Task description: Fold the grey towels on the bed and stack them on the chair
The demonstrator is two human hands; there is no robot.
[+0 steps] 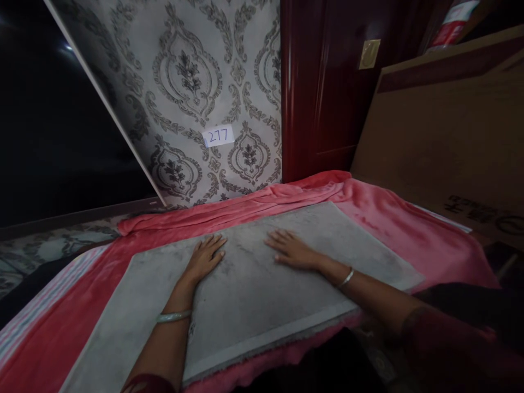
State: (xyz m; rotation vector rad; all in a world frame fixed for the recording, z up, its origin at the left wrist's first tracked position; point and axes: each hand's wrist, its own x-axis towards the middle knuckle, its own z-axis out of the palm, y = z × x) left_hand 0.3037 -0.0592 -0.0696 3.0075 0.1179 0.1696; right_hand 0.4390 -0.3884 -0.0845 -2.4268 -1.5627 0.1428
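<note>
Grey mat (262, 305) lying flat on red-pink cloth (393, 234), its far edge just beside the cloth's bunched folds. Left hand (204, 257) palm down on the mat, left of middle, fingers spread wide, gripping nothing. Right hand (292, 250) farther right over the mat, fingers extended; blurred, so probably touching, but hard to be sure. Card marked 277 (223, 135) on patterned wall (188, 71) beyond. Cardboard box (442, 142) at right.
</note>
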